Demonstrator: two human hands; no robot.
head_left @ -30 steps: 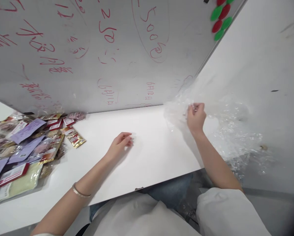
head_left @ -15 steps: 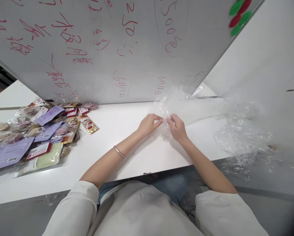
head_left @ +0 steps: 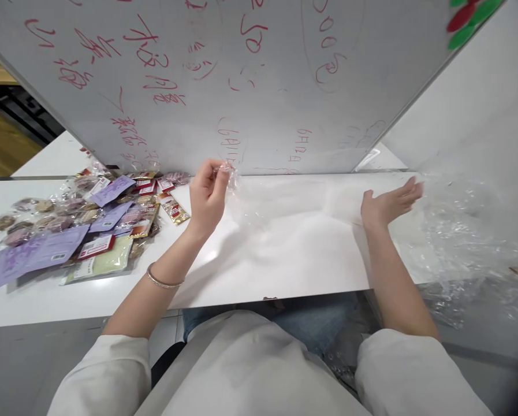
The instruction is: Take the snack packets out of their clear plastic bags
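My left hand (head_left: 208, 193) is raised near the foot of the whiteboard, its fingers closed on the gathered edge of a thin clear plastic bag (head_left: 259, 205). The see-through film spreads rightward from there over the white tabletop, and its outline is hard to make out. My right hand (head_left: 391, 205) is open above the table's right part, fingers stretched out to the right and thumb apart. Nothing is seen in it. Close by on its right lies a heap of crumpled clear plastic (head_left: 462, 231).
A pile of small wrapped packets (head_left: 63, 214), with a purple pouch (head_left: 42, 257) and a pale green pouch (head_left: 107, 260), covers the table's left part. The whiteboard (head_left: 267, 104) with red writing stands along the back edge. A white wall (head_left: 484, 127) closes the right side.
My hands, earlier close together pinching the plastic, have moved apart. The left drew the bag's edge leftward and up; the right let go, opened and moved right. The view has shifted slightly.
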